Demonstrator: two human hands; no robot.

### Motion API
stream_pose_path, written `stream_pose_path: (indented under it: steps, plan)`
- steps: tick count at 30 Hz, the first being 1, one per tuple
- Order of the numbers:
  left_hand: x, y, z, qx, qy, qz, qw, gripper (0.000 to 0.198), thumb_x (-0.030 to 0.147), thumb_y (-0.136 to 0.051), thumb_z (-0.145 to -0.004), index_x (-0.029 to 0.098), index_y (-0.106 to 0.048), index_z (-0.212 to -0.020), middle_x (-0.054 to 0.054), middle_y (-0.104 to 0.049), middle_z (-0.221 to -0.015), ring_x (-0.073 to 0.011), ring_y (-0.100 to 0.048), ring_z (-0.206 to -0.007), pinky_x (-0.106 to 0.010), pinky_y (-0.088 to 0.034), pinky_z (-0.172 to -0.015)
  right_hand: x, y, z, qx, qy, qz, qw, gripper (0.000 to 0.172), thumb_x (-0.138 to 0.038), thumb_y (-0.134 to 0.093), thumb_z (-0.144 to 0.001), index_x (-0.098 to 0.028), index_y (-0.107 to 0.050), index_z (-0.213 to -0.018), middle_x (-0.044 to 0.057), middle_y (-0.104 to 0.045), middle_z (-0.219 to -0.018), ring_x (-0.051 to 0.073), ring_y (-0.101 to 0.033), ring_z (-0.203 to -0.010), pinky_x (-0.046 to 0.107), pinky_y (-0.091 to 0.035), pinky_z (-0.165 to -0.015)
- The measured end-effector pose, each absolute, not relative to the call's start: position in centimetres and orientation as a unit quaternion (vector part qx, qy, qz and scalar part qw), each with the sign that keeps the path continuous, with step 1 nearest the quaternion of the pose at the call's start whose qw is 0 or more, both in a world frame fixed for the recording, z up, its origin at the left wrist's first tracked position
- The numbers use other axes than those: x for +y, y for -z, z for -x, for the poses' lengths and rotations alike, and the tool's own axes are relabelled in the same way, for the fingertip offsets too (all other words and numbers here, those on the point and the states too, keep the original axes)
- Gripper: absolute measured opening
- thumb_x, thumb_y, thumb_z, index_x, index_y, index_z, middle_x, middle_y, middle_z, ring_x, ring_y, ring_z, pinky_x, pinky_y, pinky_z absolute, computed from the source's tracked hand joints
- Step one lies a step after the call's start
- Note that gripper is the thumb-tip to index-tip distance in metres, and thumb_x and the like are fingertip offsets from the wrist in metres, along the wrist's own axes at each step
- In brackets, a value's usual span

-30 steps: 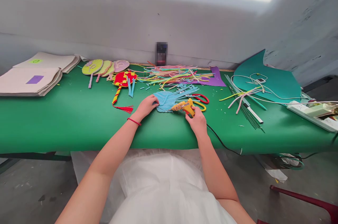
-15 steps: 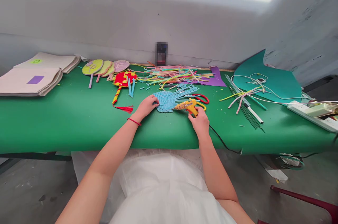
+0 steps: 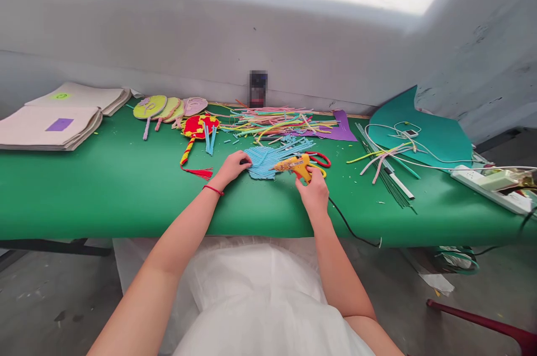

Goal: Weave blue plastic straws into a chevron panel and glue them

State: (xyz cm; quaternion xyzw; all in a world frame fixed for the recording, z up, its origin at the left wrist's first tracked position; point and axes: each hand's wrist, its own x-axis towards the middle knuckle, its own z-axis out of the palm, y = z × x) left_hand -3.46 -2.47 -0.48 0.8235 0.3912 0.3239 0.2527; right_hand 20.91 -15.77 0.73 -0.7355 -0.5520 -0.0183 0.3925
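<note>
My right hand (image 3: 314,189) grips a yellow hot glue gun (image 3: 300,165), its nozzle pointing left over a flat mat of light-blue pipe cleaners (image 3: 260,163). Loose blue ends fan out from the mat to the upper right. At the mat's left edge, my left hand (image 3: 235,168) is closed, with the fingertips pinching the edge. Scissors with red and yellow handles (image 3: 322,160) lie just behind the glue gun, partly covered by it. A black cord (image 3: 350,224) runs from the gun over the table's front edge.
A red and yellow fan with a tassel (image 3: 201,126) lies left, before several pastel fans (image 3: 150,107). Behind the mat is a heap of coloured pipe cleaners (image 3: 277,121). Cloth-like stacks (image 3: 46,127) sit far left; a power strip (image 3: 486,185) and teal sheet (image 3: 440,141) lie right.
The glue gun has shifted slightly left and up, so its nozzle reaches a little farther over the blue mat. My left hand stays at the mat's edge.
</note>
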Motion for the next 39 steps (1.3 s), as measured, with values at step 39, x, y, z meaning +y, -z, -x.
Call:
stream_pose_path:
  steps: [39]
  plan:
    - [-1.4, 1.8, 3.6, 0.373, -0.391, -0.748, 0.385, 0.016, 0.025, -0.061, -0.07, 0.017, -0.064, -0.083, -0.004, -0.066, -0.083, -0.0173, -0.061, -0.078, -0.032, -0.049, -0.076, -14.3, -0.2, -17.5, -0.648, 0.065, 0.686, 0.325, 0.023, -0.025, -0.049, -0.085, -0.018, -0.05, -0.106, 0.01, -0.061, -0.101, 0.024, -0.057, -0.092, 0.033, -0.046, -0.07]
